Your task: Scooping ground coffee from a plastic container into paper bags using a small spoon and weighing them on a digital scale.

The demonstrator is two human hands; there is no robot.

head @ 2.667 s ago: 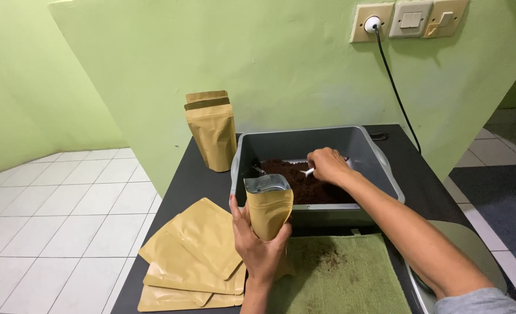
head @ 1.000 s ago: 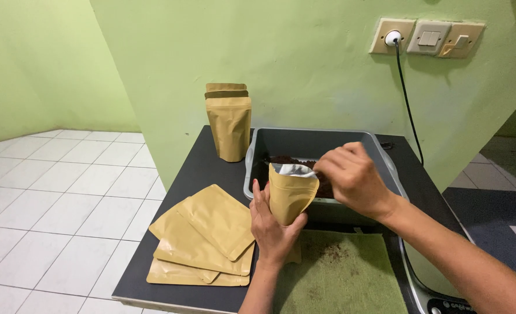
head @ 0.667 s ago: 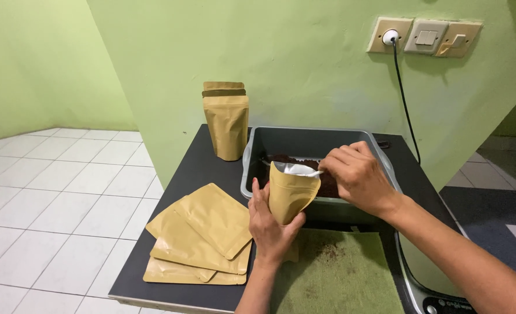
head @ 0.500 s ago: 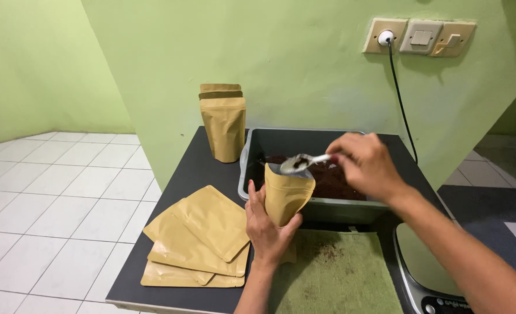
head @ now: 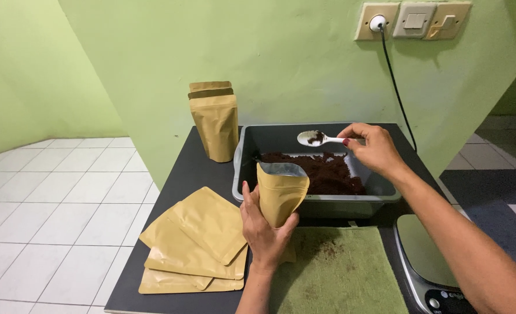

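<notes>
Head view: grey tub [head: 380,195] of dark brown grounds sits just beyond both hands, its near rim right behind the open kraft pouch [head: 281,192]. Left hand [head: 263,232] grips that pouch upright from below, over the green mat [head: 351,279]. Right hand [head: 374,148] pinches the white spoon [head: 316,138]; half a second ago the spoon sat at the pouch mouth, now it is lifted back over the tub, only a few grounds left in its bowl, so that scoop looks emptied. Free air above tub. Flat pouches [head: 194,244] lie left of the left hand, scale [head: 426,261] under the right forearm, filled pouch [head: 214,119] beyond.
</notes>
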